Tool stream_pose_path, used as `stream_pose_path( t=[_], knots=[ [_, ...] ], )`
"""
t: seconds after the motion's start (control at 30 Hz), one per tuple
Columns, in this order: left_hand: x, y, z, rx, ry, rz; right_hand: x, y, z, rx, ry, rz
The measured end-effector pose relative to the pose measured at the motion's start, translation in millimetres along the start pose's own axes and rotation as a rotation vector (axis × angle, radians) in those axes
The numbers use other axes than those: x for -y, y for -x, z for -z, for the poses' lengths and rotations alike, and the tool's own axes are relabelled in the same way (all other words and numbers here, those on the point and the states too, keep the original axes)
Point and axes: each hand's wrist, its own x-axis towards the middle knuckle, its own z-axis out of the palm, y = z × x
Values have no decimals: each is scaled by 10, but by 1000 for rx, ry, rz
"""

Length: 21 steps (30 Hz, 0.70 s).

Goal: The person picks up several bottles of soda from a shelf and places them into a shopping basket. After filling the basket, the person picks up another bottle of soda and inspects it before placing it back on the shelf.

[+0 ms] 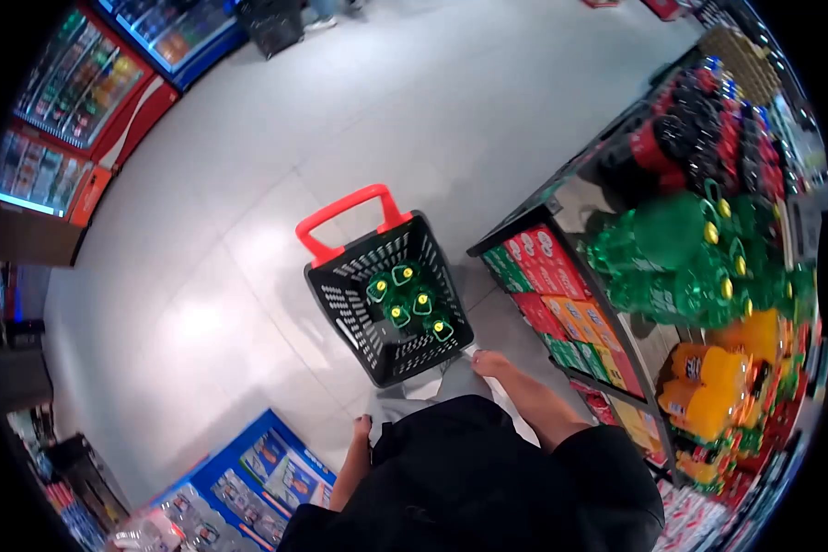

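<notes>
A black shopping basket point(363, 345) with slotted sides stands on the floor in front of me, its red handle point(354, 204) raised at the far end. Inside it are several green bottles point(398, 299) with yellow caps and green carrying loops. At the basket's near right corner, my right hand point(490, 362) is closed around a thin light-coloured handle. My left hand point(363, 426) hangs low beside my body, apart from the basket. Its fingers are mostly turned away, so I cannot make out whether it holds anything.
To the right, a shelf display holds large green bottles point(672, 258), dark cola bottles point(681, 138) and orange bottles point(708, 386), with can packs point(547, 262) on its end. Drink fridges point(87, 78) line the far left. A blue display point(258, 478) stands at lower left. Pale tiled floor point(221, 248) surrounds the basket.
</notes>
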Motion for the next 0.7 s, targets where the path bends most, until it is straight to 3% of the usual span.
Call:
stream_pose_path(
  t=[0.03,0.13,0.2,0.23,0.27,0.33,0.43,0.5,0.6,0.7],
  knots=[
    [-233,63,140,16,-113,-31,122,108,87,-42,-21,-30],
    [-220,-199,309,210,-261,-737,222,126,-2,-156,-122,-18],
    [-843,-51,636,480,-361,-435,375,291,-220,-271,-263,-113],
    [-935,-128,759,406,-428,-532,473,362,-333,-321,-330,-161],
    [-952,-257,869,332,-482,-626,812,751,-305,-263,-130,-307],
    [-916,-495,1036,147,-189,-712,1076,1083,-725,-149,286,-260],
    [-1188,-105,1426,155,36,-285,1081,1032,-1517,-164,164,-276],
    [-1048,-76,1586,180,-72,-128,1082,1205,-1677,-124,112,-232],
    [-680,-144,1676,320,-690,40,892,1517,-1571,-25,-234,-242],
    [-503,104,1549,482,-1073,-115,386,1427,-2220,-168,-373,-382]
  ],
)
